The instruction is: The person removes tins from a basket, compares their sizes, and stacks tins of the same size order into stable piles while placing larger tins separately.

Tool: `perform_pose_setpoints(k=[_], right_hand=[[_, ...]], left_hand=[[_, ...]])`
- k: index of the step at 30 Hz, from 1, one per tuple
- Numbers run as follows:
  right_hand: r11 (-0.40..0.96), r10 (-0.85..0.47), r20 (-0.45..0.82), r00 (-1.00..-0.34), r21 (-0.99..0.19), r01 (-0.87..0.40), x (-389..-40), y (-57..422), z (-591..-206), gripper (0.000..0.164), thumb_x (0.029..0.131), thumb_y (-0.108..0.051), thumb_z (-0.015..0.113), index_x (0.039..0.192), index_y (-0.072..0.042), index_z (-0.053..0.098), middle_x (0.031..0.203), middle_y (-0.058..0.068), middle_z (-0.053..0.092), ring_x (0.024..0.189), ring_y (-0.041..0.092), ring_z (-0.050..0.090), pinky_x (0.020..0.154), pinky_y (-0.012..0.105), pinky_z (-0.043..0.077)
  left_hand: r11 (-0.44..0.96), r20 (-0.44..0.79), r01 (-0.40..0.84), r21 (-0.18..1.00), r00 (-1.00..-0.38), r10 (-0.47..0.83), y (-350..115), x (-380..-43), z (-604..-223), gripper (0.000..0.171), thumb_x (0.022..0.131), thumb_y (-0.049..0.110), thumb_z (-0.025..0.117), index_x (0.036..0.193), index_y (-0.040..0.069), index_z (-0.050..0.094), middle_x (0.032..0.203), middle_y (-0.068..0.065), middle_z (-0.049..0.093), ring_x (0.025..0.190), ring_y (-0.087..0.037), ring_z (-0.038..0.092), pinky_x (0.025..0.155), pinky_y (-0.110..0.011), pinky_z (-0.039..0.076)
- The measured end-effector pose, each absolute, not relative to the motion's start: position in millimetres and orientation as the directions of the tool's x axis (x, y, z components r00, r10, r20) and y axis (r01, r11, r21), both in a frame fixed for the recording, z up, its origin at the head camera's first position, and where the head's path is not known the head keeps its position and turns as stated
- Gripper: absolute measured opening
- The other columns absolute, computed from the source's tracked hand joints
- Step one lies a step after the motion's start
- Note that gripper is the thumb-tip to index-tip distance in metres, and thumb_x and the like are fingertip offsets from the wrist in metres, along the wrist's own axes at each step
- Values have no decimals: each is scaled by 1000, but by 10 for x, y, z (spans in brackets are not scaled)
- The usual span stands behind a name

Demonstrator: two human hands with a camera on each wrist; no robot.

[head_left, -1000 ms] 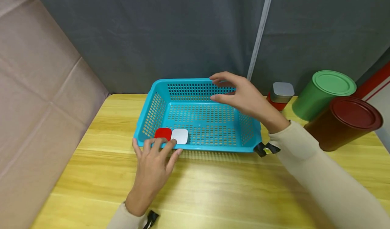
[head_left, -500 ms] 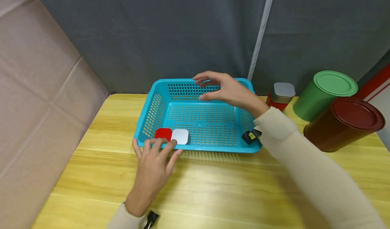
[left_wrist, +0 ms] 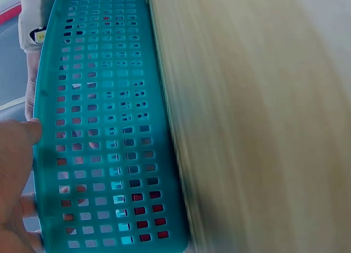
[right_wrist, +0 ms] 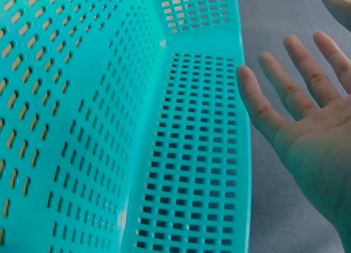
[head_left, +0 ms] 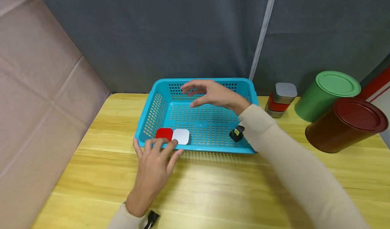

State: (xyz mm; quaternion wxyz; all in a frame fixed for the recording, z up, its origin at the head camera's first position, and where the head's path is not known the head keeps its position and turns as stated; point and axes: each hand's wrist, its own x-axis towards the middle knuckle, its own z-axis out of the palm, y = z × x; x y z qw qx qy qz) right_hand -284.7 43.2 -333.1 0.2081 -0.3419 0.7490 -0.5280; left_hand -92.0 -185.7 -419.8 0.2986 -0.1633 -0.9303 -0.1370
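A blue plastic basket (head_left: 200,148) with slotted walls lies lengthwise on the wooden table. In its front left corner, a red square-topped box (head_left: 164,133) and a white square-topped box (head_left: 181,136) sit side by side. My left hand (head_left: 152,163) rests on the basket's front rim, its fingertips bent over it by the two boxes. The left wrist view has the thumb tip right at the rim. Above the basket's back half hovers my right hand (head_left: 214,94), fingers spread and loosely curved, holding nothing. From the right wrist, that hand appears beside the basket's back wall (right_wrist: 192,154).
To the right of the basket stands a stack of square tins (head_left: 279,100), silver and red. Beyond it are a green canister (head_left: 326,93) and a dark red canister (head_left: 341,127). A grey curtain (head_left: 182,36) borders the table's back; pinkish fabric (head_left: 51,87) hangs at left.
My right hand has moved left and slightly down over the basket. The silver and red stack has come more fully into sight. The left hand stays at the front rim.
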Motion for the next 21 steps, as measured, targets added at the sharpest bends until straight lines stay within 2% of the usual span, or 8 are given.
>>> perform_pose_setpoints(k=[10,21], right_hand=[[266,-796,-58,-603,-928,-262,-2872,256,-3577,58,94,-7,75,148,-7,56,153,18,55,143,42,51,109,47,54],[319,-851,-197,-487,-930,-183,-2842,160,-3788,62,93,-2,74,151,-1,51,154,22,53,144,42,51,111,43,53]], left_hand=[[909,600,391,142,-765,235,-1836,-910,-4189,66,109,62,33,110,15,79,102,-11,69,106,-44,59,108,-90,14],[914,579,383,136,-779,240,-1832,-894,-4174,65,109,60,33,112,14,78,105,-14,68,108,-44,58,108,-89,14]])
